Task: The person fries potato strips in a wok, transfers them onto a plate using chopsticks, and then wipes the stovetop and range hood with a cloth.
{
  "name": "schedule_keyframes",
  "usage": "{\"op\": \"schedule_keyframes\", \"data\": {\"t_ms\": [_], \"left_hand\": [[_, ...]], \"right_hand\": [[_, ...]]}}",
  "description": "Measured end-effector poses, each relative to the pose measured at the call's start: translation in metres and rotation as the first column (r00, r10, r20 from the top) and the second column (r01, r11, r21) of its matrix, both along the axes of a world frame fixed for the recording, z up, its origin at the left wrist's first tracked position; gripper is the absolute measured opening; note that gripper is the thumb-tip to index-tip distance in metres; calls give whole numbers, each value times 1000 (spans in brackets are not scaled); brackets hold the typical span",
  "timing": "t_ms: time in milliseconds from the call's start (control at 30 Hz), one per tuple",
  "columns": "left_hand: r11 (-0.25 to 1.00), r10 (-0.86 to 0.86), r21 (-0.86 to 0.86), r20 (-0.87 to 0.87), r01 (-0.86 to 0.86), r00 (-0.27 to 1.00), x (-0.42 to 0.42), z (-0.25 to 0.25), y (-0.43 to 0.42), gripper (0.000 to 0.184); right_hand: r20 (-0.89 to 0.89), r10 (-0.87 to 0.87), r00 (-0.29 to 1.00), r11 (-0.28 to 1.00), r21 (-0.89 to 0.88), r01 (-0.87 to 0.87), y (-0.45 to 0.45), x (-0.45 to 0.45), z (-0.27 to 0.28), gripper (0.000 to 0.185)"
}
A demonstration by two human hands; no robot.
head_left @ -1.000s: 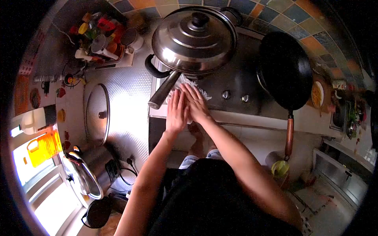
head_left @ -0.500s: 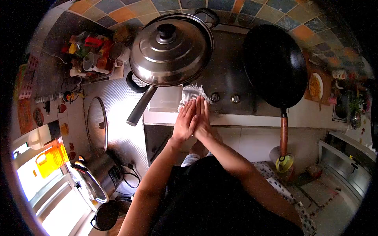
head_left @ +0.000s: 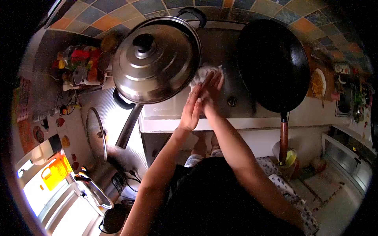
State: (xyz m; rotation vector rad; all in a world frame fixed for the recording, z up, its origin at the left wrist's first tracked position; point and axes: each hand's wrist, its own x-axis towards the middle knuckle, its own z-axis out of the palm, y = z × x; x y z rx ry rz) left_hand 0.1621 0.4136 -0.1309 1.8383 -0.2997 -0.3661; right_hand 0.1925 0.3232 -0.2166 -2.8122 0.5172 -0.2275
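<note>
A crumpled whitish cloth (head_left: 205,71) lies on the steel stove top (head_left: 220,47), between a lidded pan and a black wok. My right hand (head_left: 211,91) presses flat on the cloth with its fingers stretched forward. My left hand (head_left: 193,110) is beside and against the right one, its fingers straight and close to the cloth's near edge. Part of the cloth is hidden under the hands. A stove knob (head_left: 232,101) shows just right of my right wrist.
The steel pan's domed lid (head_left: 157,63) is on the left, its handle (head_left: 130,126) jutting toward me. At the right stands the black wok (head_left: 273,65) with a wooden handle (head_left: 284,137) past the counter edge. A glass lid (head_left: 96,133) and a cooker (head_left: 106,179) are at left.
Both hands and the cloth have moved forward and slightly right, farther onto the stove. My right hand now reaches ahead of the left. The view has shifted a little.
</note>
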Motion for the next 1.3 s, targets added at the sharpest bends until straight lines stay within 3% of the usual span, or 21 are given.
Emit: {"op": "schedule_keyframes", "data": {"t_ms": [67,167,233,300,500,600,700,800,867,1000,1067,1133,1200,1300], "left_hand": [[998,-10,-69,16,11,1000,6,8,-11,50],[994,-4,-108,41,8,999,10,2,-21,53],[996,-6,-92,73,12,997,15,5,-25,52],[996,-8,-84,80,15,997,20,4,-28,51],[998,-32,-46,52,34,998,27,-4,-28,49],[998,-34,-54,70,38,997,25,-12,-30,49],[997,-77,8,63,77,995,24,-11,-27,49],[995,-100,21,83,99,992,21,-13,-25,49],[997,-81,11,60,81,995,19,-12,-23,49],[999,-50,20,85,48,995,15,-9,-22,50],[999,-53,15,94,52,994,12,-3,-24,50],[998,-61,22,102,59,993,8,0,-26,50],[997,-69,45,105,65,992,3,2,-29,50],[997,-79,18,97,77,992,-3,6,-35,50]], "right_hand": [[-57,162,985,986,-40,-165,-31,15,25,73],[-259,76,963,992,-75,-99,-46,44,53,73],[-34,64,997,998,-28,-65,-53,55,30,76],[63,47,997,998,-49,-44,-56,66,19,77],[240,-15,971,992,-118,45,-62,110,26,70],[346,-82,935,992,-64,111,-81,145,9,68],[490,-102,866,972,-137,191,-92,168,-12,66],[500,-106,860,982,-85,171,-92,164,-4,65],[405,-123,906,986,-52,157,-89,159,7,62],[377,57,924,995,-92,-24,-98,137,-9,59],[290,185,939,969,-214,-125,-103,124,-16,59],[242,205,948,975,-134,-176,-103,109,-5,59],[232,130,964,975,148,-167,-99,88,8,59],[99,197,975,747,629,-215,-108,55,28,51]]}}
